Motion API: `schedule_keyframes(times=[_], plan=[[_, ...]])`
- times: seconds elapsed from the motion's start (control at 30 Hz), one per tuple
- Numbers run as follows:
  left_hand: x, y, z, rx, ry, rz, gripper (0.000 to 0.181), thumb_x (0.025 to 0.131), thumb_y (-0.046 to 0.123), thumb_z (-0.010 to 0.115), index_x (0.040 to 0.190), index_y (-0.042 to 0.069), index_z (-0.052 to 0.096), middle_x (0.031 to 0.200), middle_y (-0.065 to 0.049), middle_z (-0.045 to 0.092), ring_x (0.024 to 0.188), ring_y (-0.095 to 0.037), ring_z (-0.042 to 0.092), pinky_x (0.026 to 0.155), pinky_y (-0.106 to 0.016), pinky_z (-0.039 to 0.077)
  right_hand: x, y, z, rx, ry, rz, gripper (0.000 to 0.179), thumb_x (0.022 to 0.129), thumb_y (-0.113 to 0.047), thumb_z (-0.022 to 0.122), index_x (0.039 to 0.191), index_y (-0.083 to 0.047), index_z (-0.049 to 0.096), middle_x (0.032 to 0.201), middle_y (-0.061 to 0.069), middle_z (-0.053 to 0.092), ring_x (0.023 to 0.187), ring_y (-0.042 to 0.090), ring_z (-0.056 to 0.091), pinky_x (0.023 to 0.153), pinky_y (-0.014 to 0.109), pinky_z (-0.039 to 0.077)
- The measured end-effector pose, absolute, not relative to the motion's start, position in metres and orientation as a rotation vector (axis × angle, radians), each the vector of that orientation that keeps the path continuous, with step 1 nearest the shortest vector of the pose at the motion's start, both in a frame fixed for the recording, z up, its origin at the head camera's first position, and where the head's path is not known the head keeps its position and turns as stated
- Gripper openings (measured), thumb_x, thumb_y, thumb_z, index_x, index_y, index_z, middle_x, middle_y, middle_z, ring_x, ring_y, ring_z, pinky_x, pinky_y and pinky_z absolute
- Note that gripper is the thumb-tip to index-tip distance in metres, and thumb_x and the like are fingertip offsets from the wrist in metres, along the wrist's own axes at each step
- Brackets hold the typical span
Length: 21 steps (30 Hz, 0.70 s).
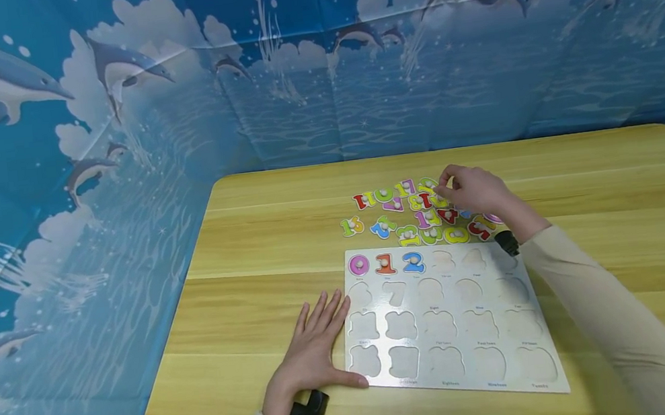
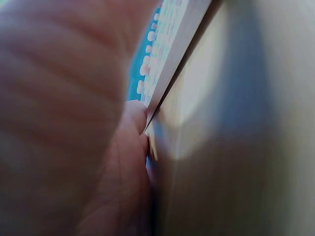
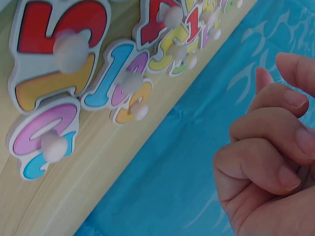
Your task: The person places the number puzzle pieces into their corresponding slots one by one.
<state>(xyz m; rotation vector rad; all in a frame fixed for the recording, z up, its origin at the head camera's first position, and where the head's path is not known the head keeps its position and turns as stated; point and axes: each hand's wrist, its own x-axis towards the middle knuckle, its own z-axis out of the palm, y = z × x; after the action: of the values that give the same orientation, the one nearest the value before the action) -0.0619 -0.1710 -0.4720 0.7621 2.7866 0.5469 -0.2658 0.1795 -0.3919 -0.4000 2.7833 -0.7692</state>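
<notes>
My left hand [image 1: 314, 351] lies with fingers spread at the left edge of a white number puzzle board [image 1: 418, 388], its thumb on the near corner. In the left wrist view, the palm and fingers [image 2: 125, 162] show close up beside the board's edge. Above a cluster of knobbed number pieces [image 1: 425, 218] hangs my right hand [image 1: 477, 190]. In the right wrist view its fingers [image 3: 261, 123] are loosely bent, thumb and forefinger apart, with no piece visible between them. The pink 0 [image 1: 359, 265], red 1 [image 1: 385, 264] and blue 2 [image 1: 413, 262] sit in the board's top row.
Several number pieces lie close together behind the board, among them a red-and-orange piece [image 3: 59, 44] with a white knob. An orange-and-green piece [image 1: 352, 226] lies at the cluster's left. The wooden table [image 1: 239, 244] ends at a blue dolphin-print cloth [image 1: 323, 114].
</notes>
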Motion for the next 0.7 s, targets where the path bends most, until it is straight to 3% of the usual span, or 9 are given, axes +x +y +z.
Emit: schedule_keyframes(times=[0.7], plan=[[-0.063,-0.171,-0.474,0.761,2.779,0.544,0.129,0.059,0.077,0.069,0.154,0.016,0.006,0.159,0.0,-0.004,0.143,-0.021,-0.008,0.112,-0.047,-0.009,-0.271,0.201,-0.385,-0.336,2.812,-0.791,0.038,0.098,-0.041,0.048,0.107,-0.004,0.054,0.06,0.006,0.045,0.048,0.021,0.038,0.045,0.032,0.028]])
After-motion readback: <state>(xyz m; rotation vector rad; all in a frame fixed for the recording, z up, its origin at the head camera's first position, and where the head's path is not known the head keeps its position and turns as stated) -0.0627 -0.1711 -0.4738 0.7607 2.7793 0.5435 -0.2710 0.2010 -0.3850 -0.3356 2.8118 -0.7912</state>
